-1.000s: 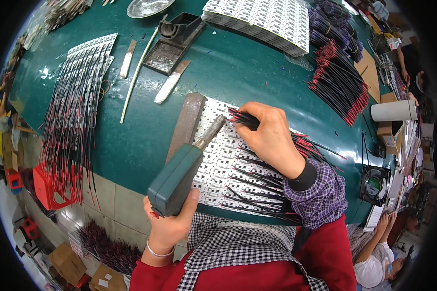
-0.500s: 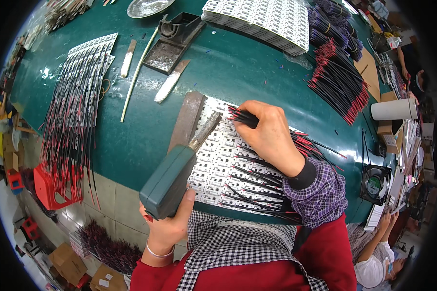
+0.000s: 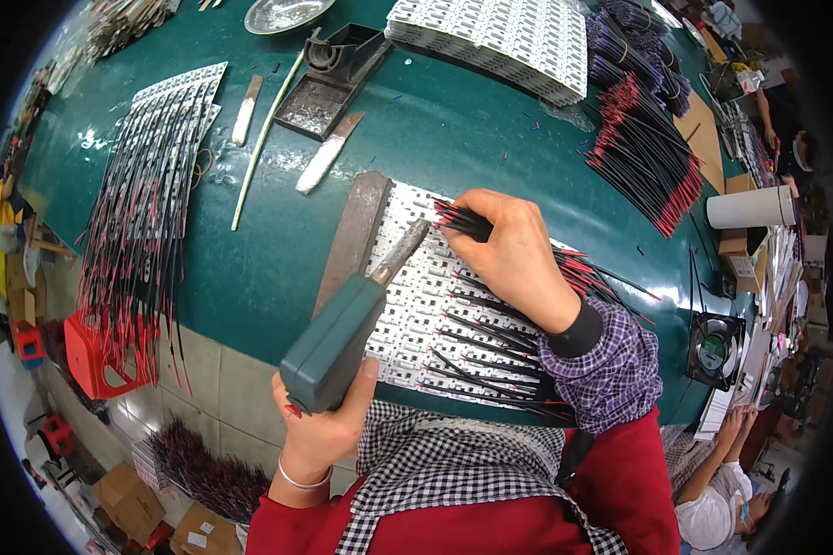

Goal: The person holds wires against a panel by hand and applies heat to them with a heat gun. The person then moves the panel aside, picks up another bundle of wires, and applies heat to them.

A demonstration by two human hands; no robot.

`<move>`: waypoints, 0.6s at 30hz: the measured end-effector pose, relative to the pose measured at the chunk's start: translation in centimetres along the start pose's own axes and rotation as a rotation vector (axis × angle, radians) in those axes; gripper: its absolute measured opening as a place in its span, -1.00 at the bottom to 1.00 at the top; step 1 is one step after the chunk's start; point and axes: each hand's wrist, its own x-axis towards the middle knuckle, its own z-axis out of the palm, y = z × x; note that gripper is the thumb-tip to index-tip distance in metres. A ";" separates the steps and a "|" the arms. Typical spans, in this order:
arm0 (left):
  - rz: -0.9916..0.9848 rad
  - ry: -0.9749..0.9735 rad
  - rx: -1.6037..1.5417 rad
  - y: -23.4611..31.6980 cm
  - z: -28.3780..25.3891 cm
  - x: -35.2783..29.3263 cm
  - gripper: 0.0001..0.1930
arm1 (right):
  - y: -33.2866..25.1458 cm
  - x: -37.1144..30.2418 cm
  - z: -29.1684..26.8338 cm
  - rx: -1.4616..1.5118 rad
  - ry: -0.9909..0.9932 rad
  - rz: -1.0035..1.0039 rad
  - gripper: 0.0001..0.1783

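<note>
My left hand (image 3: pixel 329 433) is wrapped round the dark green body of a soldering gun (image 3: pixel 335 342). Its metal tip points up and right, close to the wire ends; whether they touch I cannot tell. In my right hand (image 3: pixel 514 254) is a pinched bundle of black wires (image 3: pixel 461 222) with red ends, held over the upper part of a white circuit board sheet (image 3: pixel 403 328). Several black wires (image 3: pixel 491 347) lie in rows across the sheet, their far ends passing under my right forearm. A worn flat bar (image 3: pixel 354 231) lies along the sheet's left edge.
Left on the green table (image 3: pixel 250 305) lies a wired board sheet (image 3: pixel 157 139), its wires hanging over the edge. Behind are a soldering stand (image 3: pixel 329 88), a stack of white boards (image 3: pixel 491 42) and a metal dish (image 3: pixel 285 13). A wire pile (image 3: pixel 646 157) and fan (image 3: pixel 715 351) sit right.
The soldering gun and my left hand have shifted slightly right, and the tip sits a little further right beside the wire ends. My right hand has barely moved.
</note>
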 end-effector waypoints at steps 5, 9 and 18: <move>0.096 0.040 -0.058 -0.2 -0.4 -0.5 -0.75 | -0.2 0.0 -0.3 -0.005 -0.023 -0.026 -0.78; -0.041 0.077 -0.129 0.8 -0.5 -0.7 -0.69 | -0.2 -0.8 -0.8 0.081 0.073 -0.187 -0.80; -0.013 0.078 -0.143 0.0 -1.2 -1.2 -0.58 | -1.3 -1.6 -0.7 0.223 0.101 -0.130 -0.74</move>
